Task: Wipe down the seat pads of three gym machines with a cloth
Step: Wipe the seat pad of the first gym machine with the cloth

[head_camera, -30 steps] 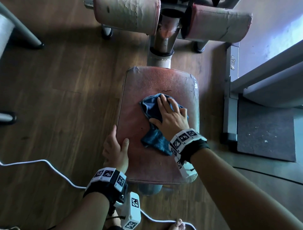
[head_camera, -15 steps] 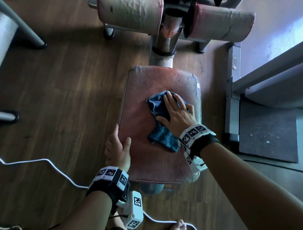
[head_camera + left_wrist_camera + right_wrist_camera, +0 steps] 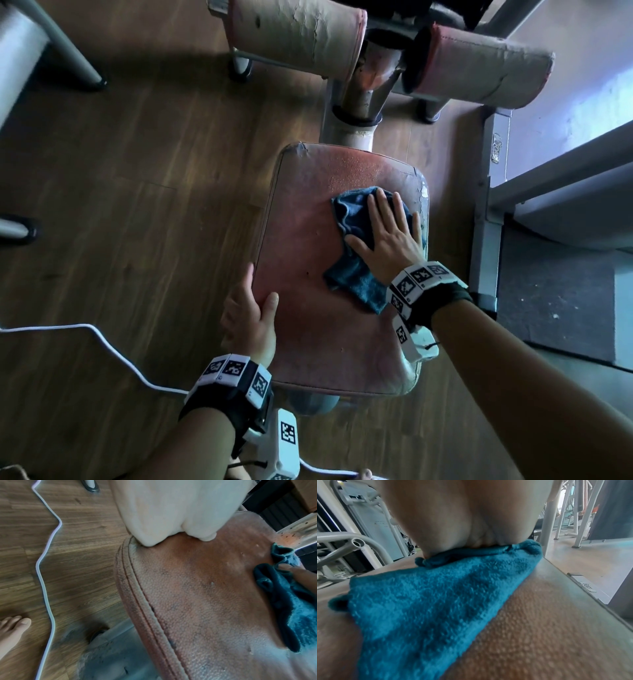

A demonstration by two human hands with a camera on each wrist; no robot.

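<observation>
A worn reddish seat pad [image 3: 308,246] [image 3: 197,595] [image 3: 547,628] fills the middle of the head view. A crumpled blue cloth [image 3: 356,240] [image 3: 291,601] [image 3: 428,601] lies on its right half. My right hand [image 3: 387,233] [image 3: 462,513] presses flat on the cloth with straight fingers, close to the pad's right edge. My left hand [image 3: 251,315] [image 3: 171,513] grips the pad's left edge, thumb on top and fingers curled over the side.
Two cracked roller pads [image 3: 294,31] and a metal post [image 3: 359,102] stand beyond the seat. A grey machine frame [image 3: 486,205] runs along the right. A white cable [image 3: 102,346] snakes over the wooden floor at left. A bare foot [image 3: 12,630] is near it.
My right hand has slid the cloth from the pad's middle toward its far right side. The left hand has kept its grip on the left edge.
</observation>
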